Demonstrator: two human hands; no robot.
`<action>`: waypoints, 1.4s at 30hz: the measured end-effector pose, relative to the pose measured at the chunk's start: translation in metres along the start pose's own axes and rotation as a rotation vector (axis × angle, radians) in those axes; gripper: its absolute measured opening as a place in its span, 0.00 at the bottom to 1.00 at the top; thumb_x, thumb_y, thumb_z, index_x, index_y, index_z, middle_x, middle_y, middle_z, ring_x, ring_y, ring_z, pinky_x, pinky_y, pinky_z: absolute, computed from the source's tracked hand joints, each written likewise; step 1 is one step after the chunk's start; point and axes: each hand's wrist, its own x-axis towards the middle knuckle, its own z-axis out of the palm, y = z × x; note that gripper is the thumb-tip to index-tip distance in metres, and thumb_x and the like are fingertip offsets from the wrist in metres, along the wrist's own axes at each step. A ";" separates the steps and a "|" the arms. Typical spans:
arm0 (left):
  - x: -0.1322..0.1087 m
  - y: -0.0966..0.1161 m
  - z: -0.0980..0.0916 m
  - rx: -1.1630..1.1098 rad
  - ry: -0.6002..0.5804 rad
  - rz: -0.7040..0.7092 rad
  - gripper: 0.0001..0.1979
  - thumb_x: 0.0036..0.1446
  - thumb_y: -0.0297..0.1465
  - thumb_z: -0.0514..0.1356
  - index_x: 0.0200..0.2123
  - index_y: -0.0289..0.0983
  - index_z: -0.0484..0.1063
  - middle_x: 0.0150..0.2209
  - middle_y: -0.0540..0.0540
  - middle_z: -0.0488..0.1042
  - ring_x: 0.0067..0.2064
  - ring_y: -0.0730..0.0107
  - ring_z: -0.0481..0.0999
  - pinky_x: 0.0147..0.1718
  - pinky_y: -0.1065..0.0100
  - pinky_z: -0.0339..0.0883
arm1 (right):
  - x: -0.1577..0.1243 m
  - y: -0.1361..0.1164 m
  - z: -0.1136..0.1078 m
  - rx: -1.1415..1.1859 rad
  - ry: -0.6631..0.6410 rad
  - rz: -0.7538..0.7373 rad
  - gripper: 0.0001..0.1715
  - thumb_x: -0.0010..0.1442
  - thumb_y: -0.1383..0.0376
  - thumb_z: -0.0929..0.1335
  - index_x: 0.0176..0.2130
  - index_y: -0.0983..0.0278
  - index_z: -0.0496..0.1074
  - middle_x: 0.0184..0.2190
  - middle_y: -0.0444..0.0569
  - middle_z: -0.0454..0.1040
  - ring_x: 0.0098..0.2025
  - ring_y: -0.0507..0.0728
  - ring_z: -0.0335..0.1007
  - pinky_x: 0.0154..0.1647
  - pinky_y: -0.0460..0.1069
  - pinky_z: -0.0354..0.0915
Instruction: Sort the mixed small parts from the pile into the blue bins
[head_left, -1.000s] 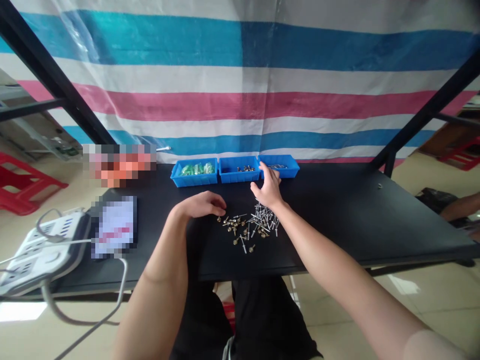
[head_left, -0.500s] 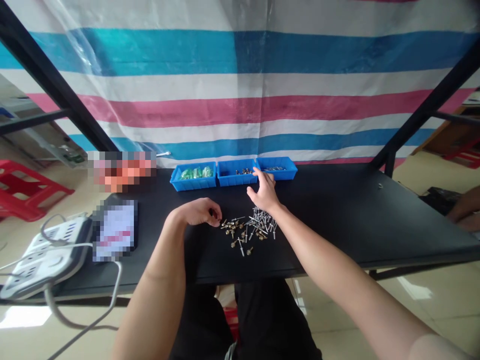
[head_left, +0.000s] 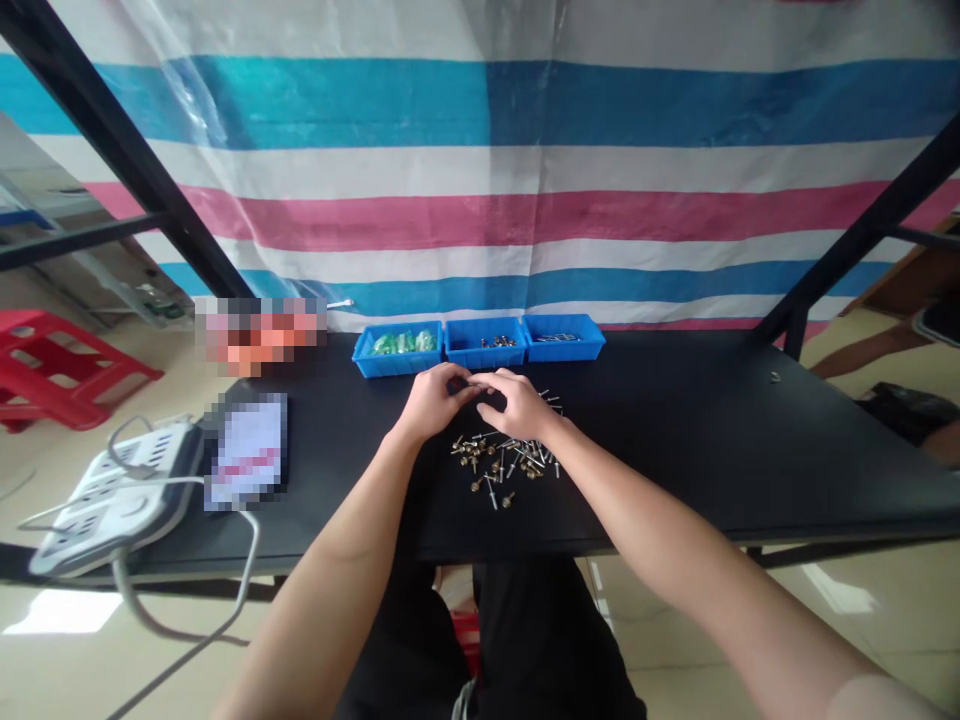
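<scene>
My left hand [head_left: 439,402] and my right hand [head_left: 519,403] meet at the fingertips above the table, just in front of the middle bin. The fingers of my left hand are curled closed around something too small to make out. My right hand has bent fingers pressed against the left fingertips, its thumb a little lower; what lies between them is hidden. Below and partly under my right hand is a loose pile of brass-coloured screws [head_left: 471,455] and silver blind rivets [head_left: 491,490].
Three blue bins stand in a row: a left bin [head_left: 361,362] with green-tinted packets, a middle bin [head_left: 459,356] with small screws, and a right bin [head_left: 570,352] with rivets. A power strip [head_left: 124,500] with cables lies at left. A small metal piece [head_left: 775,378] sits at right.
My right hand has come back from the right bin, moving left to meet my left hand. My left hand has risen forward and right, away from the pile's edge. The view has shifted slightly.
</scene>
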 end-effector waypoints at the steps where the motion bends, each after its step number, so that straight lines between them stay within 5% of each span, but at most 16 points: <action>1: 0.000 0.000 0.000 -0.023 0.003 0.002 0.12 0.52 0.40 0.63 0.33 0.37 0.74 0.33 0.46 0.77 0.34 0.67 0.74 0.36 0.66 0.68 | 0.000 -0.001 0.000 0.015 -0.004 -0.002 0.24 0.52 0.68 0.67 0.50 0.61 0.72 0.40 0.49 0.76 0.39 0.57 0.68 0.45 0.54 0.67; 22: 0.000 0.000 0.000 -0.221 0.039 0.021 0.07 0.50 0.33 0.63 0.31 0.36 0.72 0.33 0.48 0.75 0.35 0.71 0.71 0.36 0.67 0.64 | -0.001 -0.008 0.003 0.010 0.056 -0.024 0.22 0.51 0.67 0.67 0.48 0.61 0.71 0.40 0.49 0.75 0.40 0.57 0.69 0.42 0.53 0.67; 33: 0.002 -0.003 -0.001 -0.255 0.180 -0.063 0.19 0.42 0.34 0.68 0.40 0.37 0.71 0.31 0.50 0.71 0.34 0.70 0.70 0.37 0.66 0.65 | 0.003 -0.002 -0.005 -0.123 0.278 -0.156 0.20 0.53 0.66 0.66 0.48 0.61 0.68 0.41 0.51 0.72 0.45 0.59 0.68 0.48 0.56 0.67; 37: 0.004 -0.012 0.000 -0.176 0.309 -0.119 0.14 0.46 0.34 0.65 0.38 0.37 0.71 0.32 0.49 0.72 0.33 0.70 0.71 0.37 0.65 0.66 | 0.015 0.001 -0.013 -0.206 0.372 -0.142 0.20 0.53 0.64 0.66 0.48 0.61 0.68 0.41 0.52 0.72 0.44 0.60 0.68 0.48 0.57 0.66; 42: 0.005 -0.016 -0.001 -0.130 0.354 -0.169 0.10 0.48 0.32 0.63 0.36 0.37 0.71 0.33 0.48 0.73 0.32 0.70 0.72 0.37 0.65 0.67 | 0.054 0.013 -0.019 -0.310 0.298 -0.033 0.23 0.51 0.66 0.66 0.48 0.64 0.70 0.37 0.50 0.73 0.42 0.60 0.67 0.49 0.57 0.65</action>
